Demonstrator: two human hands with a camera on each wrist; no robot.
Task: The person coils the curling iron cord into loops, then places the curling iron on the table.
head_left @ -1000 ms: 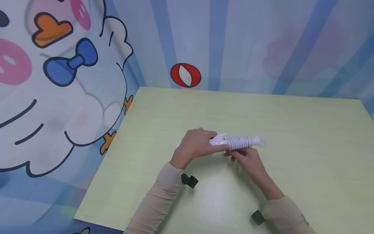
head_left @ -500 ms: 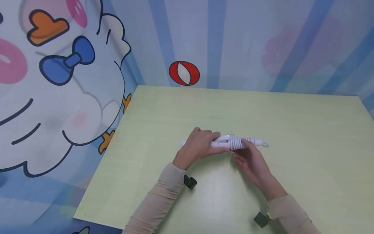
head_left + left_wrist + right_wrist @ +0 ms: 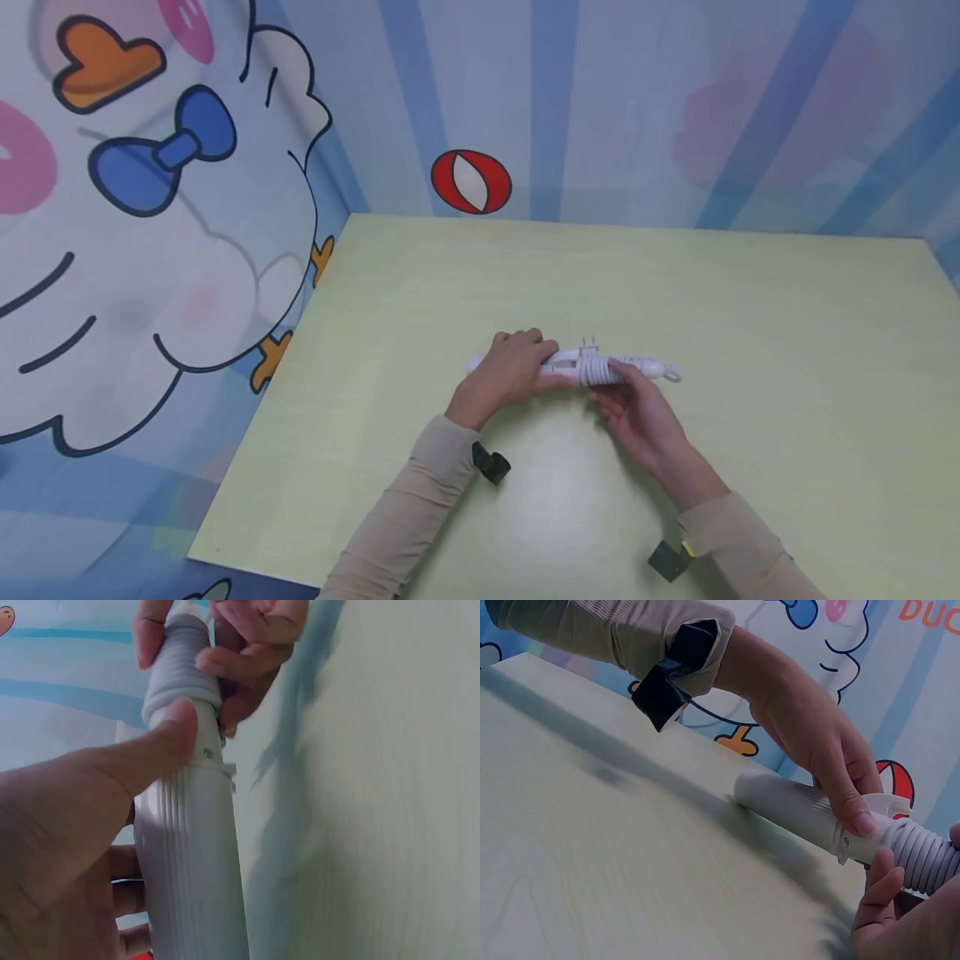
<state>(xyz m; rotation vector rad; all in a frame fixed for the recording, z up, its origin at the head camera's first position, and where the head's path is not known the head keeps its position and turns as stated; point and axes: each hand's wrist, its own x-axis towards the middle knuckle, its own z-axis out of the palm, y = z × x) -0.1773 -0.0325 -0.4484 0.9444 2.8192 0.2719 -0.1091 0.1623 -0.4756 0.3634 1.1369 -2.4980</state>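
A white curling iron [image 3: 564,365] is held level over the table, its pale power cord [image 3: 597,372] wound in tight coils round the handle. My left hand [image 3: 510,368] grips the body from above; in the left wrist view, the thumb lies along the ribbed barrel [image 3: 199,862]. My right hand [image 3: 651,421] holds the coiled part, thumb on one side and fingers on the other. A two-pin plug [image 3: 588,347] sticks up at the far side of the coils. A small loop [image 3: 672,374] shows at the right end. My left palm hides part of the barrel.
Beneath both hands is a pale yellow-green table [image 3: 420,283]. A printed wall with a bird drawing [image 3: 195,283] stands at the left, and a blue striped wall [image 3: 630,108] closes off the back. Black cameras [image 3: 491,463] sit on the wrists.
The curling iron has turned about its length, bringing the two plug pins up into view. My right hand has shifted from under the coils to holding them, thumb on top.
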